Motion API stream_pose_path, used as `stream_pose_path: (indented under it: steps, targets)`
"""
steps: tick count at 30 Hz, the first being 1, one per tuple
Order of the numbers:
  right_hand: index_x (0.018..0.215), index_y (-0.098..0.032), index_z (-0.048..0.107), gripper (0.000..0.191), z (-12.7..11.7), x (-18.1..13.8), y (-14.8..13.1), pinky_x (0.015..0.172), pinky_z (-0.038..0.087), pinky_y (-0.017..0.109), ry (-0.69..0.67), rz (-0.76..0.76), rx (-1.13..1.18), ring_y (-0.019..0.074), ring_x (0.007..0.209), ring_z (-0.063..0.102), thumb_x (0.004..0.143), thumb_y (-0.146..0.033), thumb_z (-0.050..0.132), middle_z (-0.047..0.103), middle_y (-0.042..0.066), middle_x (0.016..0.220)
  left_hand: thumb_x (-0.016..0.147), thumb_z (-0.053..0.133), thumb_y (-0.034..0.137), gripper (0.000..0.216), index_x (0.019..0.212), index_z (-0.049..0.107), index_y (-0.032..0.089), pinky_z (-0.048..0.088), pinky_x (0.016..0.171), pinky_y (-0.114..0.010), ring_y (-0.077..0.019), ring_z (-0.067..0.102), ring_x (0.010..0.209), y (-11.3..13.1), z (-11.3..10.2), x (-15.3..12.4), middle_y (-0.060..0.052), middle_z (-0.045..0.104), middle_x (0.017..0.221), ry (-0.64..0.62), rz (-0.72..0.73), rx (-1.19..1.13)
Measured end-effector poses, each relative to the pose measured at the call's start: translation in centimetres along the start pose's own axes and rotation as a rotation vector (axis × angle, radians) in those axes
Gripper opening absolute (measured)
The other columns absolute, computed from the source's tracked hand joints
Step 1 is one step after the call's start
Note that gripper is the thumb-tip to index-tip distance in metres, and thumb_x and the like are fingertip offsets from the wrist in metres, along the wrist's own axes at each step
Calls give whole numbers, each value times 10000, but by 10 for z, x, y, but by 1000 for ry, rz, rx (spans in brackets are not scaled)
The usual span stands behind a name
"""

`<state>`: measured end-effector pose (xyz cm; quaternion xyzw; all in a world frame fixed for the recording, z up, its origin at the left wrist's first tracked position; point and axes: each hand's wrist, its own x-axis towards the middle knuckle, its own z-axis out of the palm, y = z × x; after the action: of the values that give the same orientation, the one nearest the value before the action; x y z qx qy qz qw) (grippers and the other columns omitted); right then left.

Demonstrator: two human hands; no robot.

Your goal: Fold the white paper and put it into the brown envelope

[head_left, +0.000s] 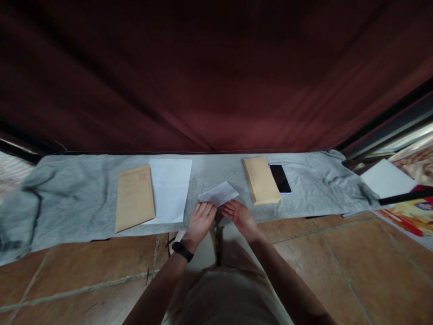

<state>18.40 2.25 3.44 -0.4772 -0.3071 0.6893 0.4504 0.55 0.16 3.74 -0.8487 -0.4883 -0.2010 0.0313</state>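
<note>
A folded white sheet of paper (219, 193) lies at a slant on the grey cloth, right in front of me. My left hand (200, 221), with a black band on its wrist, has its fingers closed over the near left edge of the paper. At the near right edge, the curled fingers of my right hand (239, 215) hold the paper too. Both thumbs are mostly hidden. Left of the hands rests a stack of flat white sheets (172, 185), partly under a stack of brown envelopes (134, 198).
To the right a thick stack of smaller brown envelopes (262, 180) sits beside a dark-screened phone (280, 178). The grey cloth (77, 189) covers a narrow ledge before a dark red curtain (216, 90). Colourful printed packaging (411, 216) is at far right; tiled floor (314, 262) lies below.
</note>
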Motion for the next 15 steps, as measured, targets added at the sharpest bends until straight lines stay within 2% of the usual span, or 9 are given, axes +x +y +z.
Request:
stream_pose_path:
  steps: [4,10,12,15]
  targets:
    - [1014,-218,643,280,-14,-15,14,983,567,500,38,52,76,270,1057,730,864,-454,652,756,113,1117,962,448,113,314,1129,691,225,478,984,-425,-243,632,1063,-8,11,-18,-94,720,1127,-10,46,-46]
    - [852,-223,620,290,-26,-14,13,906,600,466,198,98,244,237,835,749,734,-409,808,751,41,840,987,455,128,331,1179,694,252,441,1106,-453,-221,621,1201,-17,7,-17,-69,721,1235,-8,163,-117]
    - [851,-224,627,288,-27,-11,14,893,606,462,231,73,246,231,801,746,717,-388,823,740,29,807,988,475,132,306,1160,700,247,437,1114,-456,-220,614,1223,-21,10,-15,-63,720,1248,-4,182,-125]
    - [847,-221,627,265,-27,-9,18,889,605,490,221,78,215,256,822,754,765,-419,782,744,54,813,970,516,126,261,1100,716,232,436,1115,-461,-231,614,1223,-25,18,-14,-67,718,1254,-19,147,-115]
